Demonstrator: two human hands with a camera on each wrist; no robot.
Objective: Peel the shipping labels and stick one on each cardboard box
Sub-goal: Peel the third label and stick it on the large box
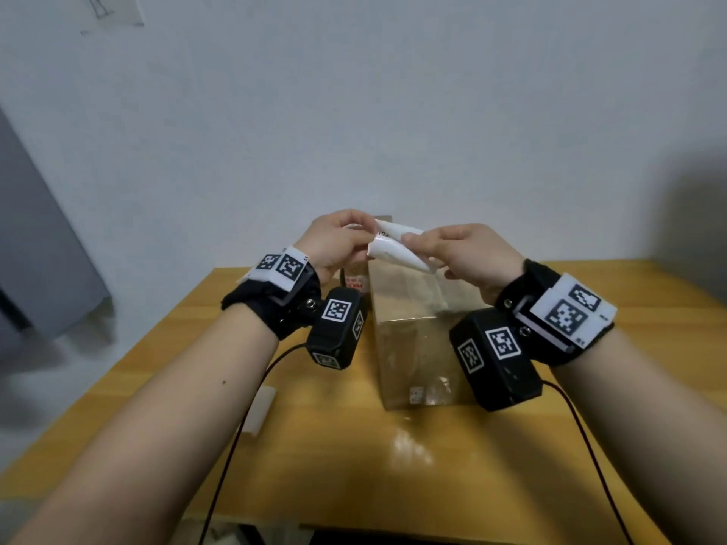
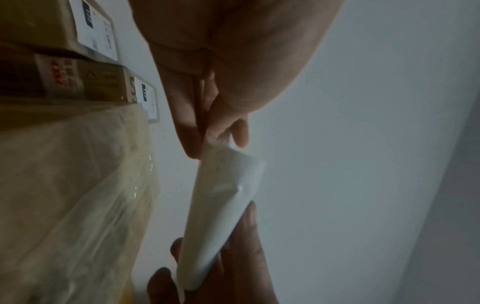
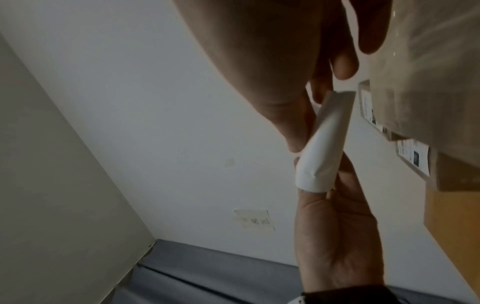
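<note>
A white shipping label [image 1: 397, 247], curled into a loose roll, is held in the air above the tall cardboard box [image 1: 417, 340], between both hands. The left hand [image 1: 334, 241] pinches the roll's left end between thumb and fingertips; the right hand [image 1: 468, 255] has its thumb and fingers closed on the right end. Whether the label has separated from its backing is hard to make out: the head view shows two curved white layers, but their edges blur together. Some dark print shows on the upper layer, too small to read.

The tall box stands on the wooden table [image 1: 393, 466], wrapped in glossy clear tape or film, just below and nearer than the hands. From the left wrist view two more boxes lie beyond it, a far box [image 2: 39, 22] and a middle box [image 2: 103, 84], each with a white label on its face; in the head view the hands and the tall box mostly hide them. A small whitish strip [image 1: 259, 411] lies on the table near the left edge. Behind is a plain pale wall [image 1: 393, 112].
</note>
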